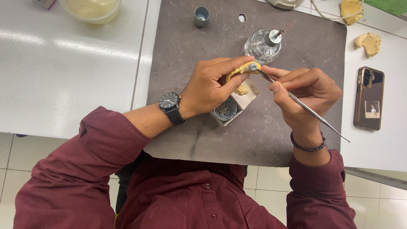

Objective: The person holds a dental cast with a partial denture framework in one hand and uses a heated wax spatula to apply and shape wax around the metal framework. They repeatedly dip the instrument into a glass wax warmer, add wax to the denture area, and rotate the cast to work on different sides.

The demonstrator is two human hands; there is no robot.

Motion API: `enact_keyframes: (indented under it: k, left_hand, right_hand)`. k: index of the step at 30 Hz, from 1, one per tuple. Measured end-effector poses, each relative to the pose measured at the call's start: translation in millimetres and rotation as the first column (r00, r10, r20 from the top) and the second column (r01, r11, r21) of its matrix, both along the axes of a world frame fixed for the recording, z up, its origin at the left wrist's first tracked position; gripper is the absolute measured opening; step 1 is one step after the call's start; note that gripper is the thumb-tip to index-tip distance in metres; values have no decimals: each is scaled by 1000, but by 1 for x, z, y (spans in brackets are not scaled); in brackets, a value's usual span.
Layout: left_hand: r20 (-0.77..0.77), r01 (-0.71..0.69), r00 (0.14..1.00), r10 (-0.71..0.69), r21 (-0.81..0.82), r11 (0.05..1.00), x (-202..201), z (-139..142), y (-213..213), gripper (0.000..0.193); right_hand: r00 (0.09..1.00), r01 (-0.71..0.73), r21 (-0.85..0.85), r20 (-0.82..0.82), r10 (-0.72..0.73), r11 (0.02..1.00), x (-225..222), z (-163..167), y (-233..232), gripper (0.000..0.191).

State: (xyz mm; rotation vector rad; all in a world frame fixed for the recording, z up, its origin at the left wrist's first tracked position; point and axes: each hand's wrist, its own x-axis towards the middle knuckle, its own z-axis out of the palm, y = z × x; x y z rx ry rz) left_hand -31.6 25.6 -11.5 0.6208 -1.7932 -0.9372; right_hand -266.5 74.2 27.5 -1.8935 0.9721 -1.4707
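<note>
Two hands work above a scuffed grey mat [203,46]: left hand [210,87] pinches a yellow plaster dental cast [243,68]; right hand [307,93] grips a slim steel wax carver [311,111] touching it.

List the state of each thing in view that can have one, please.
dental cast: held in left hand
metal instrument: gripped by right hand, tip on the cast
glass burner: upright, no flame visible
small box: open
phone: lying flat
metal cap: standing apart from burner
</note>
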Motion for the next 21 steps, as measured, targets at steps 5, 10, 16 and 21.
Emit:
enact_keyframes:
  k: [5, 10, 16, 21]
  left_hand:
    - [-2, -2, 1000, 2, 0, 1000, 0, 0, -1, 37]
    - [-15, -2, 1000, 2, -12, 1000, 1, -1, 0, 37]
    - [-4, -11, 1000, 11, 2, 1000, 0, -1, 0, 36]
    - [-4, -8, 1000, 8, 6, 1000, -1, -1, -1, 36]
  right_hand:
    - [1000, -5, -1, -4, 5, 1000, 1, 0, 0, 20]
    - [1000, -4, 11, 8, 4, 1000, 2, 1, 2, 23]
    - [1000, -7, 29, 17, 7, 1000, 2, 3, 2, 21]
    - [1000, 3, 17, -17, -2, 1000, 3, 2, 2, 21]
